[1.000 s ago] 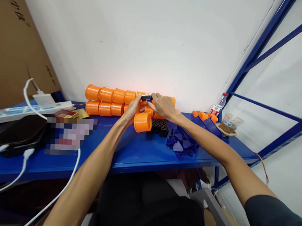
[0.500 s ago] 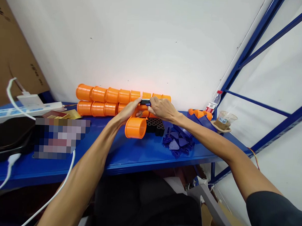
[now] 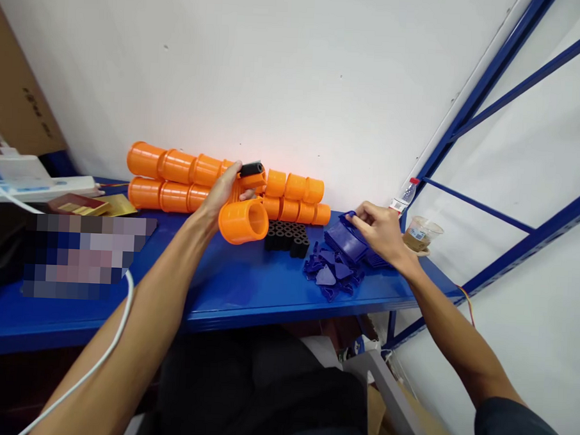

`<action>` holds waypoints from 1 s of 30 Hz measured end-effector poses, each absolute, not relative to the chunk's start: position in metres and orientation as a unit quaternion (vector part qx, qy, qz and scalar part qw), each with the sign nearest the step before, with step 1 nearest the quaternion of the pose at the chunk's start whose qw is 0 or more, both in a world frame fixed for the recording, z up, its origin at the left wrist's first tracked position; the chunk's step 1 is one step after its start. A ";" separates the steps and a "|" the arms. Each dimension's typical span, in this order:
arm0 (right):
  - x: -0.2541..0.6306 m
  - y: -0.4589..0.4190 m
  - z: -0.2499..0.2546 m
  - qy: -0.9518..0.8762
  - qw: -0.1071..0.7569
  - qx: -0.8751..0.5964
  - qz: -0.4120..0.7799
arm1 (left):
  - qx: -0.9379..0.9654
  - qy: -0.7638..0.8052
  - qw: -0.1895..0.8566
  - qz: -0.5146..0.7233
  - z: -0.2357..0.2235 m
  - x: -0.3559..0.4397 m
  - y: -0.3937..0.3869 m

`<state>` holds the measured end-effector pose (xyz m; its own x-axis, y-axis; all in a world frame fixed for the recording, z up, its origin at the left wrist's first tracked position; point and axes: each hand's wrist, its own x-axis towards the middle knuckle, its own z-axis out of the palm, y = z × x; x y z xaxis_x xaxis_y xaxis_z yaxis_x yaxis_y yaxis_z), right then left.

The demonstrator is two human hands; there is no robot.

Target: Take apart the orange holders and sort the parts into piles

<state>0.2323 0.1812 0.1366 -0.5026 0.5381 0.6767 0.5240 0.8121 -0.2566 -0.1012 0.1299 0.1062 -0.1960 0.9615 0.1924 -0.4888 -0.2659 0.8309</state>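
My left hand (image 3: 225, 192) is closed round an orange plastic part (image 3: 243, 222) with a wide open ring at its lower end. A short black tube (image 3: 252, 169) lies along the top of that part, by my thumb. Over at the right, my right hand (image 3: 382, 229) pinches the edge of a dark blue plastic piece (image 3: 348, 216). Just below it are flat blue plates (image 3: 346, 242), partly hidden by the hand. A loose pile of small blue pieces (image 3: 333, 272) lies in front of them. Several black tubes (image 3: 286, 235) stand packed together between my hands.
Two rows of nested orange cups (image 3: 177, 166) lie along the wall. A bottle (image 3: 404, 195) and a plastic cup (image 3: 422, 233) stand at the right end of the blue table (image 3: 248, 292). A power strip (image 3: 75, 187) and white cable (image 3: 127, 306) are at left.
My right hand has left the orange part and moved right to the blue plates. My left hand still holds the part, now tilted and slightly further left. The camera view has shifted.
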 end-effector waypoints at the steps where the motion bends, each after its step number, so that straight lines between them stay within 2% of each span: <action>1: 0.242 0.177 0.133 -0.868 0.380 -0.320 0.020 | 0.369 0.322 0.513 0.705 0.106 -0.100 0.130; 5: 0.273 0.164 0.112 -0.864 0.334 -0.374 0.046 | 0.372 0.332 0.504 0.705 0.107 -0.096 0.129; 12: 0.292 0.157 0.070 -0.841 0.325 -0.430 0.053 | 0.383 0.365 0.507 0.681 0.114 -0.089 0.120; 17: 0.287 0.156 0.062 -0.850 0.305 -0.428 0.040 | 0.383 0.387 0.503 0.671 0.114 -0.087 0.118; 24: 0.292 0.143 0.079 -0.819 0.409 -0.396 0.073 | 0.387 0.393 0.493 0.673 0.113 -0.083 0.117; 30: 0.262 0.136 0.087 -0.836 0.412 -0.355 0.067 | 0.378 0.378 0.522 0.665 0.102 -0.091 0.130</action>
